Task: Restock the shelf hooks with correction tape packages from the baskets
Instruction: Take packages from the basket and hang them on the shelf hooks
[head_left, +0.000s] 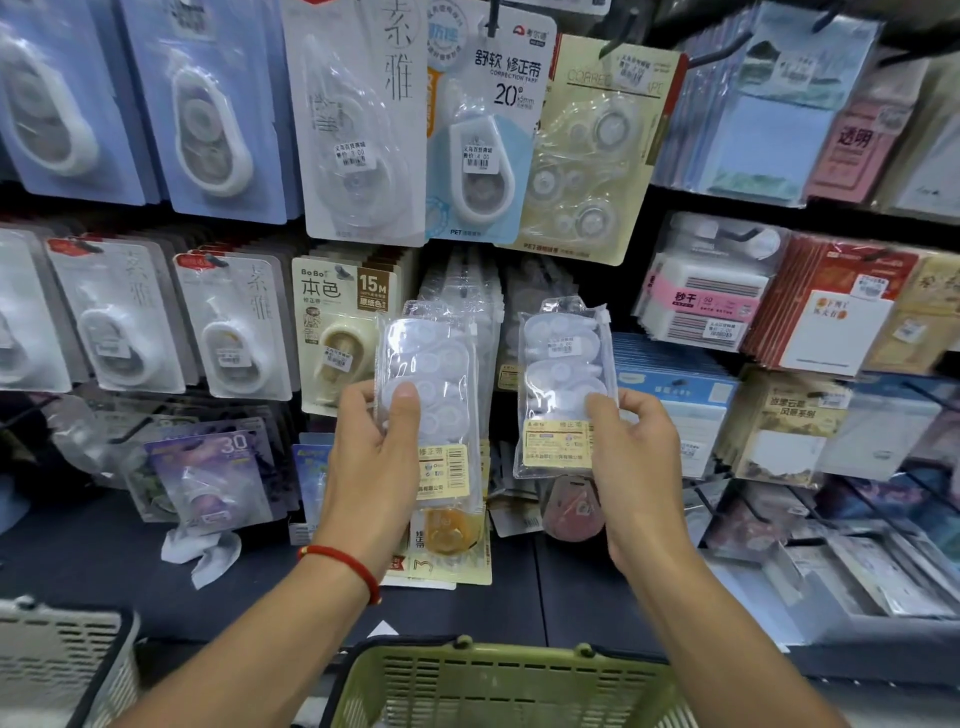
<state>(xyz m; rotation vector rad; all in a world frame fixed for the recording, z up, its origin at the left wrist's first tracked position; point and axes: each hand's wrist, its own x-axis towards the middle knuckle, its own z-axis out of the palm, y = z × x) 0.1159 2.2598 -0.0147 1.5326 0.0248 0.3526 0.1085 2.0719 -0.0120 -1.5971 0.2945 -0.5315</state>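
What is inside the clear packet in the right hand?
The clear packet in the right hand shows white correction tape dispensers stacked above a yellow label. The thumb covers part of the lower one, so an exact count isn't possible.

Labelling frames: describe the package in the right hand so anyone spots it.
Start at the green basket at bottom centre and follow the right arm up to the right hand. It grips a clear correction tape pouch, which, unlike the left-hand pouch, carries a white price sticker near its top.

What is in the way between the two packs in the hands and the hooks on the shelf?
Nothing visible blocks them. The left hand holds one clear pack and the right hand another, both just before the hanging row of clear packs; the hook itself is hidden.
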